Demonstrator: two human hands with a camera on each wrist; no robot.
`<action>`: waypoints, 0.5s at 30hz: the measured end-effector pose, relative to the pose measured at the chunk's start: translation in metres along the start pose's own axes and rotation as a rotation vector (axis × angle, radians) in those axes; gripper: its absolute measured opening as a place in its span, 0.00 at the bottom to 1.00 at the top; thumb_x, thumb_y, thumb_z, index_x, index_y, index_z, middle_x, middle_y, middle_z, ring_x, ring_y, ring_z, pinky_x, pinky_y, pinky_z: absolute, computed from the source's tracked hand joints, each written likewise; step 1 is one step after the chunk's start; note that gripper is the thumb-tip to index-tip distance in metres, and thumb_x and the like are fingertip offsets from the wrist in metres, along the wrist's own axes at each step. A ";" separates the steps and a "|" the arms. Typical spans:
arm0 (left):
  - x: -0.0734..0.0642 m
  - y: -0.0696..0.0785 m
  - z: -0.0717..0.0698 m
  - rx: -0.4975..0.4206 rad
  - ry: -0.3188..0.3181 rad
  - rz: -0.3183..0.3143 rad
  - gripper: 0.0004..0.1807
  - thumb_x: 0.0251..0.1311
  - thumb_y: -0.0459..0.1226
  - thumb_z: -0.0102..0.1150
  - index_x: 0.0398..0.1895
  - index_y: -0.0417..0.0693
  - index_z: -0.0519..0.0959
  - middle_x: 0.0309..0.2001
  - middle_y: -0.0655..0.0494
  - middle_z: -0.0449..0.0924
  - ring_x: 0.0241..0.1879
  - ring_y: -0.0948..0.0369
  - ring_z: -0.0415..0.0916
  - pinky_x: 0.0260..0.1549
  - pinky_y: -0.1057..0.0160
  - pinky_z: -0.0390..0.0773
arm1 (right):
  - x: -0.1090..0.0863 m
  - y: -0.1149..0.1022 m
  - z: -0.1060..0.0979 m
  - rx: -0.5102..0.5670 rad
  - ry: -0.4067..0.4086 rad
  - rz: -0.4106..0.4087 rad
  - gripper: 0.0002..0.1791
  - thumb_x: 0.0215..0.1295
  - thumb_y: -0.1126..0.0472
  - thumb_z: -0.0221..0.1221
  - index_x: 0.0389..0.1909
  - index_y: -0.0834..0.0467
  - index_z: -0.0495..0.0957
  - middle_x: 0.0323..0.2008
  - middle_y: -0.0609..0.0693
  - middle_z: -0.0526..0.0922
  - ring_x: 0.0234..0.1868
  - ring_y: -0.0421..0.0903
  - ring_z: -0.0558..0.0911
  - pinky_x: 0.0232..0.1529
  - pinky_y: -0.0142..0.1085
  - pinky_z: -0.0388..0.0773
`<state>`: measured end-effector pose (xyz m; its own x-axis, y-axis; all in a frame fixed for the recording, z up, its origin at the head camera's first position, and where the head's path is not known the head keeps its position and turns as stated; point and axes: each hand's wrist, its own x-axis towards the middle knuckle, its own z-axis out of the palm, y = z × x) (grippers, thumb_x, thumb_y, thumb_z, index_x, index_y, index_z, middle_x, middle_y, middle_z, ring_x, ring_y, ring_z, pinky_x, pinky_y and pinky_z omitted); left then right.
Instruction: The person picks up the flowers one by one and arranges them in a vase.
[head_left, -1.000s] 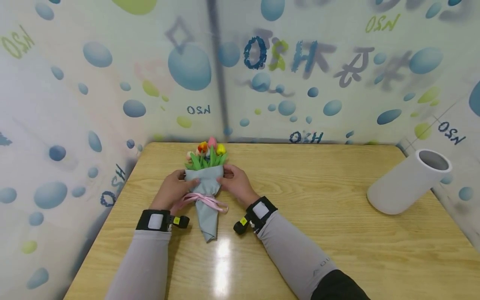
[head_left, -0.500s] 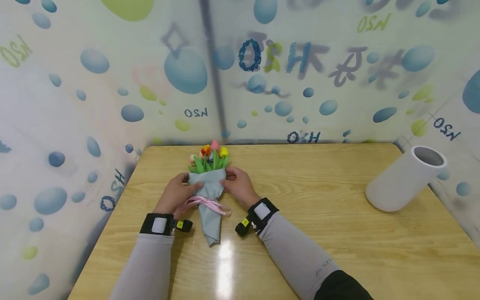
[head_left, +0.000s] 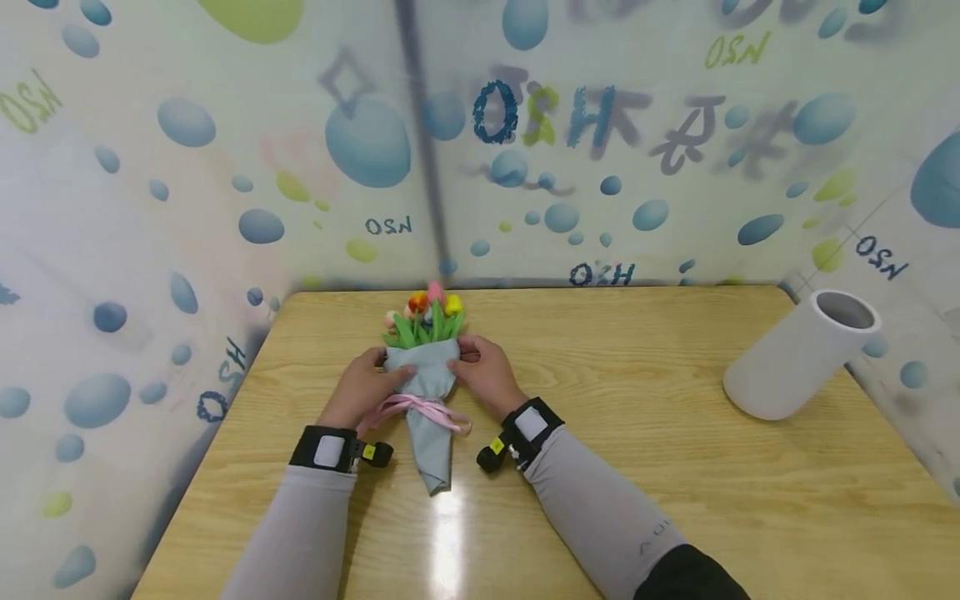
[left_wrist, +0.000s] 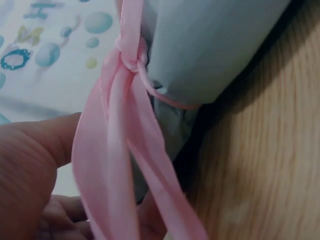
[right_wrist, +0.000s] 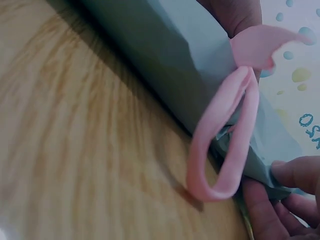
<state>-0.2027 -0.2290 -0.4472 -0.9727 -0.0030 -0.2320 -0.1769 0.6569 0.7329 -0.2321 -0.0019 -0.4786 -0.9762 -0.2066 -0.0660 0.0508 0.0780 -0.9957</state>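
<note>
A small bouquet of tulips (head_left: 435,312) in red-orange, pink and yellow lies on the wooden table, flower heads toward the wall. Its pale blue-green wrapper (head_left: 429,450) narrows toward the person, and a pink ribbon (head_left: 427,408) is tied around the middle. My left hand (head_left: 363,387) pinches the wrapper's left upper edge, thumb on top. On the opposite edge, my right hand (head_left: 487,375) pinches the wrapper between thumb and fingers. Ribbon tails hang across the left wrist view, partly covering that hand's fingers; a ribbon loop (right_wrist: 220,145) stands out in the right wrist view.
A white cylindrical vase (head_left: 795,358) stands on the right side of the table (head_left: 615,467), its mouth facing up. Behind the table rises a wall (head_left: 525,192) printed with blue and green dots. Another printed wall runs along the left edge.
Both hands have shifted slightly to the right together with the bouquet, keeping their hold on the wrapper. The head view has also turned a little, so the vase appears farther left.
</note>
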 end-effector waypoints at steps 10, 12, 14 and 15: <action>-0.001 0.009 0.012 -0.030 -0.006 0.010 0.45 0.67 0.57 0.64 0.76 0.39 0.64 0.74 0.36 0.67 0.71 0.41 0.69 0.70 0.37 0.69 | -0.008 0.003 -0.015 0.004 0.017 0.013 0.25 0.68 0.67 0.65 0.65 0.64 0.76 0.57 0.61 0.81 0.54 0.52 0.83 0.48 0.38 0.87; -0.001 0.010 0.015 -0.031 -0.007 0.021 0.45 0.67 0.57 0.64 0.76 0.38 0.63 0.74 0.36 0.67 0.71 0.40 0.69 0.70 0.37 0.69 | -0.010 0.003 -0.018 0.002 0.020 0.020 0.25 0.68 0.67 0.65 0.66 0.63 0.76 0.57 0.61 0.81 0.55 0.52 0.82 0.49 0.38 0.87; -0.001 0.013 0.018 -0.036 -0.006 0.020 0.44 0.67 0.56 0.64 0.76 0.39 0.64 0.74 0.36 0.68 0.71 0.41 0.69 0.70 0.37 0.69 | -0.011 0.003 -0.021 -0.005 0.023 0.030 0.25 0.69 0.66 0.65 0.66 0.62 0.76 0.57 0.60 0.81 0.55 0.52 0.82 0.49 0.38 0.87; -0.001 0.014 0.020 -0.034 -0.008 0.023 0.44 0.67 0.57 0.64 0.76 0.39 0.64 0.74 0.36 0.68 0.71 0.41 0.69 0.71 0.38 0.68 | -0.012 0.003 -0.023 -0.010 0.025 0.035 0.26 0.69 0.66 0.65 0.67 0.62 0.76 0.58 0.60 0.81 0.55 0.52 0.82 0.49 0.38 0.87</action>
<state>-0.2010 -0.2052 -0.4494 -0.9754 0.0175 -0.2197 -0.1598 0.6305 0.7595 -0.2254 0.0228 -0.4791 -0.9788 -0.1792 -0.0990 0.0830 0.0943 -0.9921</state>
